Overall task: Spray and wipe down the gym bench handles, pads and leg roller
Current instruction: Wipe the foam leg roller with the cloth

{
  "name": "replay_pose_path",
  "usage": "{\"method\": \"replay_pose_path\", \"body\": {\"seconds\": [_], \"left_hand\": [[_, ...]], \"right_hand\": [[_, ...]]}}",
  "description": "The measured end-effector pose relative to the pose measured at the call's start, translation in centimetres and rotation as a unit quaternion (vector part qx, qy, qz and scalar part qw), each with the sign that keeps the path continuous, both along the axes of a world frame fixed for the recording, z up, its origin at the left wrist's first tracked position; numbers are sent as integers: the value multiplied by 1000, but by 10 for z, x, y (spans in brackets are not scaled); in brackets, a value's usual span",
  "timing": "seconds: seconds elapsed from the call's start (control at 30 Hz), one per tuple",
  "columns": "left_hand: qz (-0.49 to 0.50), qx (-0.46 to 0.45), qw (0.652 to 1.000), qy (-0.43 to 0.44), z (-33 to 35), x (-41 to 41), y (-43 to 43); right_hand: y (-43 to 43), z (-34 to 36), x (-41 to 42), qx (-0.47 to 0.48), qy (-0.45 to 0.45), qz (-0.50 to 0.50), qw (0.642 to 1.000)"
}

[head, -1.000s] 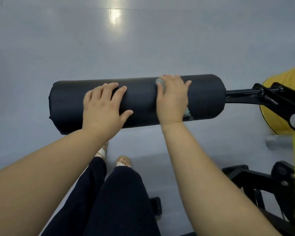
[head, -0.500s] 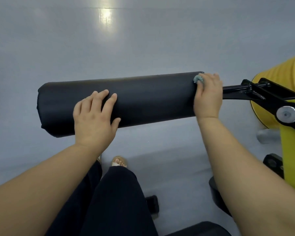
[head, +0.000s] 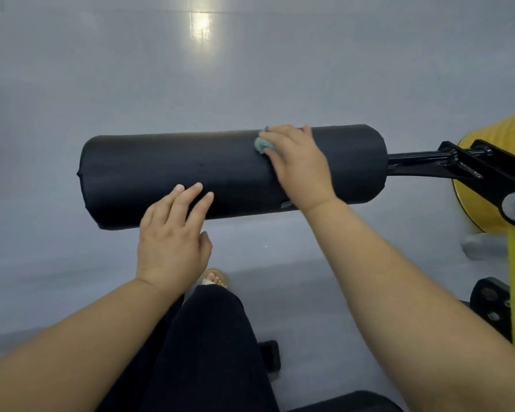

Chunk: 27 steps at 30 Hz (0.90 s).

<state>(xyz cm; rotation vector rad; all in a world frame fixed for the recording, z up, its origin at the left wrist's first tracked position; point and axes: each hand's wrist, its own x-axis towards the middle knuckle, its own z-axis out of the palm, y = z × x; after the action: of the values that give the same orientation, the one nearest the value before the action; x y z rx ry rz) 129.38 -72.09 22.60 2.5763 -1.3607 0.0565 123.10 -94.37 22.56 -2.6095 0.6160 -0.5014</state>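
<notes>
My left hand (head: 173, 242) sits straight-fingered at centre frame; my right hand (head: 298, 165), just upper right, grips a cloth (head: 261, 145).

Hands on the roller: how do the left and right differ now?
The right hand holds a blue cloth against the roller; the left hand holds nothing. The right hand lies over the roller's top, nearer the metal arm; the left hand touches its near side with straight fingers, nearer the free end. Both touch the roller.
</notes>
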Motion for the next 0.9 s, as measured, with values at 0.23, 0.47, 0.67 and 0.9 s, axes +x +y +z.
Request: {"method": "replay_pose_path", "body": {"seconds": [0.23,0.47,0.67,0.9], "left_hand": [[51,25,997,48,22,27,-32],[57,69,995,48,22,46,-34],[50,67,996,37,21,45,-33],[58,93,994,15,22,40,-32]], "right_hand": [[-76,12,-64,24,48,-237,970],[48,9,48,-80,-44,-147,985],[33,2,37,-68,-16,76,995],[-97,24,-54,-19,140,-183,973]]}}
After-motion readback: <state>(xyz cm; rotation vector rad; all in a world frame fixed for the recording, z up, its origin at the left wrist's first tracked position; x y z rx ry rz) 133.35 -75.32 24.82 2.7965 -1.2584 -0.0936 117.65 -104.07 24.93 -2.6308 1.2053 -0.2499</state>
